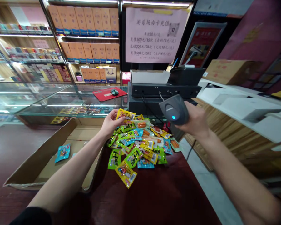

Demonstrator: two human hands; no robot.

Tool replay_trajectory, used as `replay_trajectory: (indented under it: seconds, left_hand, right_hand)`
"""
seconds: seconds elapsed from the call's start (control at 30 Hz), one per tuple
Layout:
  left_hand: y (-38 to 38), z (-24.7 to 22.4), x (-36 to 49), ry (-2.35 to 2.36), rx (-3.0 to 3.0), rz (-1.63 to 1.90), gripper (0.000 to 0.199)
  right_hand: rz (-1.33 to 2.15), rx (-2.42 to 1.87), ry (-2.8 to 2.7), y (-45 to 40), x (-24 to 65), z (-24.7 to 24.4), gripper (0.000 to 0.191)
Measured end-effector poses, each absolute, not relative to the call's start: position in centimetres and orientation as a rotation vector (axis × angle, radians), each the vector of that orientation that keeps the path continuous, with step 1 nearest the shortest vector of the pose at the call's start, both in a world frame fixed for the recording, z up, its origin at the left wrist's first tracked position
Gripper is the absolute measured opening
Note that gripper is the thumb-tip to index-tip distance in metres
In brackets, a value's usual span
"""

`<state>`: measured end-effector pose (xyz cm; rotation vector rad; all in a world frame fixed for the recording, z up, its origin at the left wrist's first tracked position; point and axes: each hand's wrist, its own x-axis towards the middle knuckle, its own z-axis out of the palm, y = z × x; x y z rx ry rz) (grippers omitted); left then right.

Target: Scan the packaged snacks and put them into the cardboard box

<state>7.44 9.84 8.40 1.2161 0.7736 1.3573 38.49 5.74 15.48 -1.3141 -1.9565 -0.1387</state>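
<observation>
My left hand (111, 122) pinches a yellow snack packet (125, 115) above the back left of a heap of packets. In my right hand (194, 118) is a dark barcode scanner (174, 109) with a blue light on it, raised over the heap's back right. Green packets (134, 157), yellow packets (125, 174) and blue packets (145, 162) lie mixed on the dark red counter (154, 197). Left of them, an open cardboard box (46, 150) has a blue packet (62, 152) inside, and my left forearm crosses over the box.
Behind the heap stands black checkout equipment (152, 90) with cables. A red mouse pad (103, 94) with a mouse (114, 92) rests on the glass display case (49, 100). White boxes (239, 107) stand on the right counter. A cable hangs near the counter's right edge.
</observation>
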Motion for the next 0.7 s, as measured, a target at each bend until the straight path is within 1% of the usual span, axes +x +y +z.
replay_trajectory:
  seconds: [0.07, 0.13, 0.17, 0.27, 0.37, 0.47, 0.53, 0.7]
  left_hand:
    - [9.9, 8.3, 7.4, 0.785, 1.210, 1.359, 0.036]
    - [10.0, 8.2, 7.3, 0.784, 1.210, 1.363, 0.037]
    - [10.0, 8.2, 7.3, 0.777, 1.212, 1.365, 0.038]
    - [9.9, 8.4, 7.2, 0.759, 1.215, 1.371, 0.039]
    - [9.8, 8.8, 7.1, 0.766, 1.212, 1.373, 0.040]
    - [9.8, 8.9, 7.1, 0.784, 1.214, 1.356, 0.039]
    - [9.8, 8.9, 7.0, 0.804, 1.219, 1.334, 0.039]
    - [9.7, 9.0, 7.0, 0.833, 1.230, 1.321, 0.037]
  right_hand:
    - [-0.245, -1.253, -1.863, 5.5, 37.5, 14.1, 0.025]
    - [-0.203, -1.242, -1.782, 4.9, 35.9, 12.8, 0.023]
    - [-0.127, -1.253, -1.791, 4.6, 35.0, 12.4, 0.021]
    - [0.202, -1.252, -1.938, 3.8, 33.3, 12.0, 0.024]
    - [0.550, -1.178, -2.075, 3.6, 32.7, 12.2, 0.034]
    - [0.783, -1.089, -2.077, 3.6, 32.5, 12.2, 0.043]
    - [0.836, -1.066, -2.033, 3.7, 32.4, 12.1, 0.044]
    - [0.792, -1.102, -2.003, 4.2, 32.4, 11.9, 0.044]
